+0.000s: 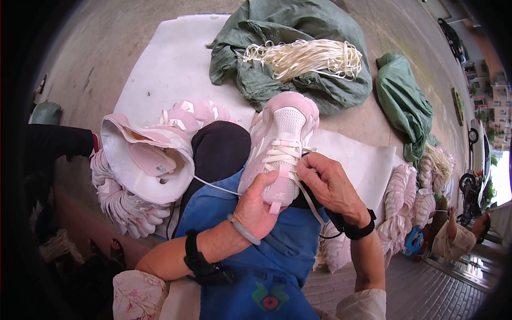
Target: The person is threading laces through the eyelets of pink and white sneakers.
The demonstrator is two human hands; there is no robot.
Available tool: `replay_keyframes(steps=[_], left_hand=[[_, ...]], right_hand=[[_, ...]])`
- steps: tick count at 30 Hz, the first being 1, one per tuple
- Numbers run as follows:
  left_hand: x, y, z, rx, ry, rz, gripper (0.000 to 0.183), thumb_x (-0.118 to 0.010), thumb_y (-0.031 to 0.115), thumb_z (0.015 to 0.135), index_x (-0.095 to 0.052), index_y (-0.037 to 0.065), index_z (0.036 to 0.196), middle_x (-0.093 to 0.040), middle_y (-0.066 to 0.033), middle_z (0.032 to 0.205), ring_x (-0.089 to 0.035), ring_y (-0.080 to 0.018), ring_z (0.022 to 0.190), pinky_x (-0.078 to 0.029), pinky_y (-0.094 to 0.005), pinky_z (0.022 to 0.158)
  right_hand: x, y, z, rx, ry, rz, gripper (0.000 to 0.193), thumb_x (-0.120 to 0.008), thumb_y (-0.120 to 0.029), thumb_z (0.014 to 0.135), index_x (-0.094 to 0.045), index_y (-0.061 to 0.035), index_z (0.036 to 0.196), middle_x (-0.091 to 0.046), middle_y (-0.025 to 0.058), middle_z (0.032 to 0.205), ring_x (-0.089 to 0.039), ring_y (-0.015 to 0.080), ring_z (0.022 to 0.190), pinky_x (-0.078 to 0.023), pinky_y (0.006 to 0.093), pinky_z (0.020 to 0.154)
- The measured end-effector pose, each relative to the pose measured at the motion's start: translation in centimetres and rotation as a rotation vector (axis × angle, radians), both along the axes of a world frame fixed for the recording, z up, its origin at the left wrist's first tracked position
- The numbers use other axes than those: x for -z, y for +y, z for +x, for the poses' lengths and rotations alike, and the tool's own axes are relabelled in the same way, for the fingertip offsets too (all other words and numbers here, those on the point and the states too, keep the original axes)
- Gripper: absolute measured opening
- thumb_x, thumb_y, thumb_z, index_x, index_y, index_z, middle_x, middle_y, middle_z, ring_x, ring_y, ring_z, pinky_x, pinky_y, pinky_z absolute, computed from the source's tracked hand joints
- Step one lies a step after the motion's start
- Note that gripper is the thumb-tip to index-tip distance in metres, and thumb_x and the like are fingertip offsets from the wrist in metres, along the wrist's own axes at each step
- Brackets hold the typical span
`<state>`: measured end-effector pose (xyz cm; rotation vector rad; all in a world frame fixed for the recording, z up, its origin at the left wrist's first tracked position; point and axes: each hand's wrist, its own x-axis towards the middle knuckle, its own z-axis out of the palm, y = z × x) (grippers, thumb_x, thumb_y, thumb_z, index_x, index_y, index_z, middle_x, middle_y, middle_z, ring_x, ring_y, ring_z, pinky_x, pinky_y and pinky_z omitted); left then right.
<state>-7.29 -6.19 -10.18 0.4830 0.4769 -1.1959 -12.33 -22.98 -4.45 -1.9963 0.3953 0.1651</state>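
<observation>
A pink and white shoe upper [288, 118] rests over my lap with its toe pointing away from me. My left hand [256, 210] grips it at the ankle end, the thumb lying against the pink tongue [280, 189]. My right hand [333, 184] is closed at the upper's right edge, fingertips pinching the white shoelace [281, 154] beside the top eyelets. The lace crosses several times over the tongue. One loose end trails down below my right hand; another runs off to the left. My right fingertips partly hide the eyelets there.
To the left, more pink uppers [114, 200] lie stacked around a white-lined one [146, 154]. Ahead, a bundle of cream laces [309, 57] sits on a green sack [240, 32]. Another green sack [404, 101] and bundled uppers [397, 205] are at right, near another person [458, 234].
</observation>
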Motion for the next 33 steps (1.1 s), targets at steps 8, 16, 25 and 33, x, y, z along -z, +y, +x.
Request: replay_keyframes(steps=[8, 16, 25, 33], left_hand=[[-0.1, 0.1, 0.1, 0.021, -0.018, -0.005, 0.037, -0.055, 0.031, 0.093, -0.050, 0.016, 0.127, -0.062, 0.0000, 0.109, -0.060, -0.0150, 0.096, -0.048, -0.0339, 0.080], [0.3, 0.1, 0.1, 0.008, -0.031, -0.036, 0.037, -0.054, 0.031, 0.093, -0.050, 0.015, 0.127, -0.062, -0.0005, 0.109, -0.061, -0.0150, 0.096, -0.049, -0.0337, 0.080], [0.0, 0.1, 0.1, 0.007, -0.022, -0.030, 0.042, -0.053, 0.031, 0.095, -0.046, 0.015, 0.133, -0.059, -0.0017, 0.120, -0.059, -0.0169, 0.106, -0.048, -0.0367, 0.090], [0.1, 0.3, -0.1, 0.027, -0.020, -0.037, 0.039, -0.051, 0.031, 0.097, -0.047, 0.015, 0.133, -0.059, -0.0015, 0.121, -0.057, -0.0161, 0.108, -0.045, -0.0370, 0.092]], right_hand=[[0.4, -0.4, -0.1, 0.007, 0.013, 0.088, 0.017, -0.056, -0.014, 0.091, -0.057, 0.0027, 0.088, -0.053, 0.0099, 0.073, -0.049, 0.0172, 0.067, -0.043, 0.0298, 0.063], [0.6, -0.2, 0.0, 0.011, 0.038, 0.152, 0.018, -0.055, -0.014, 0.091, -0.057, 0.0028, 0.086, -0.053, 0.0082, 0.072, -0.048, 0.0138, 0.067, -0.043, 0.0285, 0.063], [0.0, 2.6, 0.3, -0.023, -0.227, -0.420, 0.010, -0.062, -0.008, 0.085, -0.059, -0.0040, 0.093, -0.053, 0.0153, 0.083, -0.057, 0.0344, 0.071, -0.046, 0.0412, 0.065], [0.4, 3.9, 0.4, -0.014, -0.326, -0.534, 0.017, -0.062, -0.005, 0.083, -0.057, -0.0035, 0.099, -0.054, 0.0145, 0.082, -0.058, 0.0322, 0.079, -0.046, 0.0386, 0.068]])
